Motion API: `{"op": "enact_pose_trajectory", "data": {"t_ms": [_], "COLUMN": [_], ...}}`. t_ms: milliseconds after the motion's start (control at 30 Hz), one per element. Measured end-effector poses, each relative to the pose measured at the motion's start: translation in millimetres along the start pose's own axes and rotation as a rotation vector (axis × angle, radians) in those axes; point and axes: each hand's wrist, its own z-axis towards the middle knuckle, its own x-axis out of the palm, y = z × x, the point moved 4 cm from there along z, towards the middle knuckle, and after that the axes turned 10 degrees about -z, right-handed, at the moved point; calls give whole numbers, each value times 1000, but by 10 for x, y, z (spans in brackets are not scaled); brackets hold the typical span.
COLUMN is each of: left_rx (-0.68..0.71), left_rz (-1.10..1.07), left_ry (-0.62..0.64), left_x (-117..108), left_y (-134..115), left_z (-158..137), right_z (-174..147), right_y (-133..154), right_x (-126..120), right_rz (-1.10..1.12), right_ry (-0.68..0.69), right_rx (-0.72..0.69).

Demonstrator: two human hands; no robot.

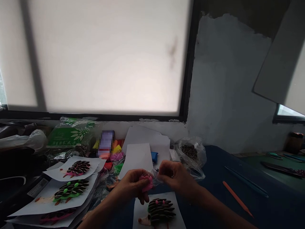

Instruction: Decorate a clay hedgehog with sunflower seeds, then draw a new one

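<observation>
My left hand [134,183] is closed around a lump of pink modelling clay [147,183] in thin clear plastic. Just to its right, my right hand [175,174] has its fingers pinched together at the edge of the clear plastic wrapper [155,178]. Below both hands a white paper card [141,206] lies on the table. On the card is a hedgehog figure [162,212] with a pale snout, green clay, rows of striped sunflower seeds as spines and small pink balls on top. Its lower end is cut off by the frame.
Finished hedgehog cards [28,210] are stacked at left. Behind stand a green seed bag [69,133], colourful clay packs [116,156] and white paper sheets [138,156]. A clear bag of seeds [189,152] sits behind my right hand. An orange modelling tool [237,198] and blue tweezers [246,181] lie right.
</observation>
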Motion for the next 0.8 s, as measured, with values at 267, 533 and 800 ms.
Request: {"op": "enact_pose_trajectory", "data": {"t_ms": [267,533,800], "left_rx": [-1,-23,-26], "left_rz": [-45,-25,16], "left_ry": [-30,-41,-34], "left_x": [12,80,149], "left_y": [58,16,-50], "left_z": [-46,-68,-96], "right_z": [15,6,39], "right_y": [67,-32,-82], "right_x": [-10,49,69], "right_rz": [-5,-192,6], "right_ry": [23,-36,69], "right_rx": [-179,-127,-46]}}
